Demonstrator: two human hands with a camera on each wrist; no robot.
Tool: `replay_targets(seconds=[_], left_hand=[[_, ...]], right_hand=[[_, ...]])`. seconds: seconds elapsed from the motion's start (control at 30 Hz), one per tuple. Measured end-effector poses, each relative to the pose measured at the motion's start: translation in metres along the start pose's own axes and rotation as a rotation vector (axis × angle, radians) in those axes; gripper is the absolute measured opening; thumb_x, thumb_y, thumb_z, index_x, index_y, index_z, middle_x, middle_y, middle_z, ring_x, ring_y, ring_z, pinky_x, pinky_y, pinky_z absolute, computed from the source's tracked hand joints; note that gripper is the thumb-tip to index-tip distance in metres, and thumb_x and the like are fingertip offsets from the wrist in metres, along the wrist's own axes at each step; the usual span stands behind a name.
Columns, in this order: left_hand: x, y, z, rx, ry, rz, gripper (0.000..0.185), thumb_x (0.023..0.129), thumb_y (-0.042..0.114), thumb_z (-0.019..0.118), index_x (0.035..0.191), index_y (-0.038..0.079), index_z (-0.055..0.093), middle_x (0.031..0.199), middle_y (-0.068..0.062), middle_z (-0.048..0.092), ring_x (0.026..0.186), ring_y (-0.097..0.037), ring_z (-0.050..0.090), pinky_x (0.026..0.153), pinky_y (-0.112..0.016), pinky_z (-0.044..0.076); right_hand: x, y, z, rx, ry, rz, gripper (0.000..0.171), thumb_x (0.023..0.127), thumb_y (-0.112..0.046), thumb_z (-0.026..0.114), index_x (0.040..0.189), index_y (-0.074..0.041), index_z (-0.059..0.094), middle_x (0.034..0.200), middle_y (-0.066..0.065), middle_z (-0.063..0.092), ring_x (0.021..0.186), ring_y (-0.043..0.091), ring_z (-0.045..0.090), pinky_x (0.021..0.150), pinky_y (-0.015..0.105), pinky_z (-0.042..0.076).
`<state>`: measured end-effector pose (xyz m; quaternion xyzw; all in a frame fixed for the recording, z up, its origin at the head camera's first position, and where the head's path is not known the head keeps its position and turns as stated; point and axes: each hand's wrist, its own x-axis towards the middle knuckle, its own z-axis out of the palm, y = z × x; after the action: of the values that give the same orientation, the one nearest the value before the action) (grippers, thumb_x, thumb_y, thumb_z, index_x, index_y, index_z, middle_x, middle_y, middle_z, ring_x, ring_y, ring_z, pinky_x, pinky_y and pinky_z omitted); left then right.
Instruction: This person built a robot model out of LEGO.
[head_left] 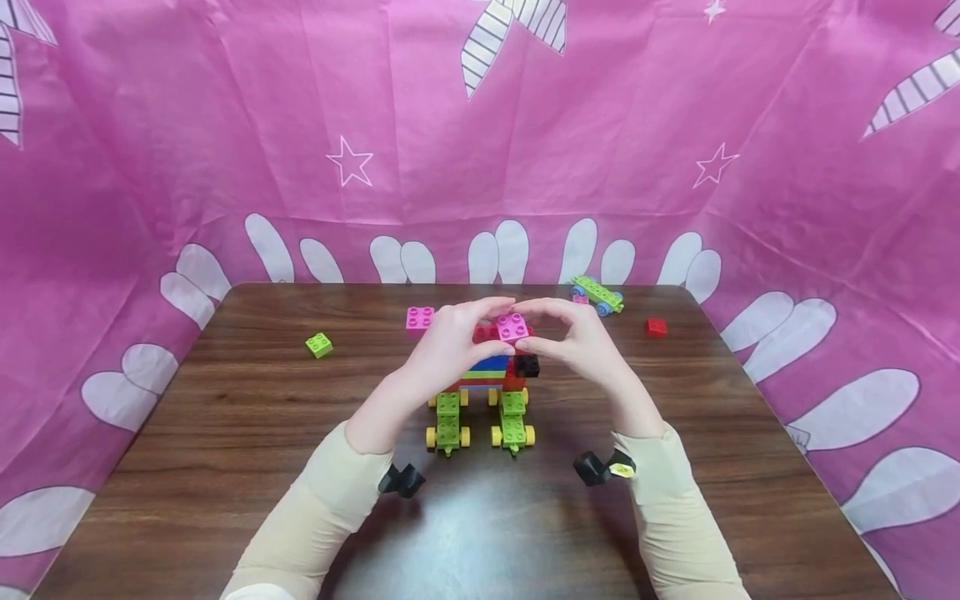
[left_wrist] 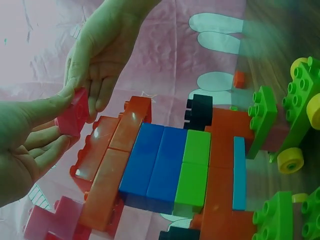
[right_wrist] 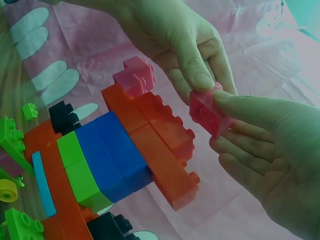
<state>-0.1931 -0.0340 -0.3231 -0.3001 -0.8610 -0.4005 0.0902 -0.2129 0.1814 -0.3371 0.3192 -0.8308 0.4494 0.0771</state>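
My left hand (head_left: pixel 455 343) and right hand (head_left: pixel 572 335) both pinch one pink square brick (head_left: pixel 512 327) between thumbs and fingers. In the right wrist view the brick's hollow underside (right_wrist: pixel 206 116) shows. Below it stands a built figure of stacked bricks, with red bricks (left_wrist: pixel 107 180) on top, blue bricks (left_wrist: pixel 156 167) in the middle and lime green ones (left_wrist: pixel 192 172) under them. The held brick is apart from this stack. Black bricks (head_left: pixel 527 366) jut from its sides. Its base is lime green wheeled pieces (head_left: pixel 447 429) with yellow wheels.
Another pink brick (head_left: pixel 420 317) sits at the figure's left end. A lime green brick (head_left: pixel 318 345) lies on the table at left. A green wheeled base (head_left: pixel 597 293) with blue wheels and a red brick (head_left: pixel 656 327) are at the back right of the wooden table (head_left: pixel 247 433).
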Motion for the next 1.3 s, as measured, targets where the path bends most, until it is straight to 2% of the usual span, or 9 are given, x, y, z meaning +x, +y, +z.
replay_targets(seconds=[0.23,0.53,0.7,0.93,1.13,1.3], left_hand=[[0.007,0.0,0.006,-0.005,-0.018,-0.022,0.059,0.081,0.022,0.08,0.134,0.007,0.058,0.131,-0.009,0.065,0.112,-0.021,0.067,0.095,-0.034,0.054],[0.018,0.003,0.013,0.041,-0.028,-0.058,0.058,0.083,0.024,0.078,0.134,0.01,0.058,0.127,-0.007,0.067,0.114,-0.021,0.065,0.098,-0.035,0.053],[0.022,0.003,0.016,0.052,-0.057,-0.089,0.058,0.083,0.026,0.078,0.135,0.01,0.057,0.128,-0.006,0.066,0.116,-0.019,0.064,0.1,-0.036,0.051],[0.025,0.0,0.019,0.09,-0.099,-0.109,0.053,0.085,0.026,0.077,0.133,0.01,0.059,0.13,-0.006,0.065,0.119,-0.02,0.062,0.101,-0.036,0.05],[0.026,-0.002,0.02,0.148,-0.129,-0.127,0.049,0.088,0.032,0.073,0.131,0.011,0.062,0.129,-0.004,0.066,0.113,-0.019,0.062,0.098,-0.036,0.051],[0.026,-0.002,0.021,0.163,-0.138,-0.125,0.044,0.089,0.032,0.072,0.128,0.012,0.065,0.124,-0.004,0.068,0.11,-0.018,0.062,0.096,-0.036,0.052]], right_hand=[[-0.003,0.006,-0.004,0.027,0.011,0.055,0.041,0.082,-0.011,0.079,0.12,-0.006,0.068,0.114,0.008,0.071,0.103,0.012,0.065,0.095,0.023,0.05],[-0.008,0.016,-0.013,0.037,0.031,0.126,0.041,0.083,-0.015,0.079,0.121,-0.009,0.068,0.117,0.007,0.07,0.107,0.018,0.066,0.09,0.023,0.053],[-0.009,0.024,-0.015,0.041,0.055,0.173,0.04,0.084,-0.018,0.078,0.121,-0.008,0.067,0.116,0.01,0.07,0.103,0.014,0.067,0.084,0.023,0.055],[-0.011,0.03,-0.016,0.08,0.062,0.179,0.038,0.084,-0.012,0.077,0.119,-0.001,0.066,0.112,0.017,0.07,0.097,0.003,0.066,0.08,0.021,0.056],[-0.013,0.034,-0.014,0.084,0.065,0.188,0.038,0.083,-0.011,0.077,0.119,-0.002,0.067,0.112,0.017,0.07,0.097,0.003,0.065,0.08,0.022,0.056],[-0.014,0.035,-0.013,0.104,0.051,0.194,0.039,0.083,-0.011,0.078,0.119,-0.002,0.066,0.113,0.016,0.07,0.099,0.004,0.065,0.082,0.022,0.056]])
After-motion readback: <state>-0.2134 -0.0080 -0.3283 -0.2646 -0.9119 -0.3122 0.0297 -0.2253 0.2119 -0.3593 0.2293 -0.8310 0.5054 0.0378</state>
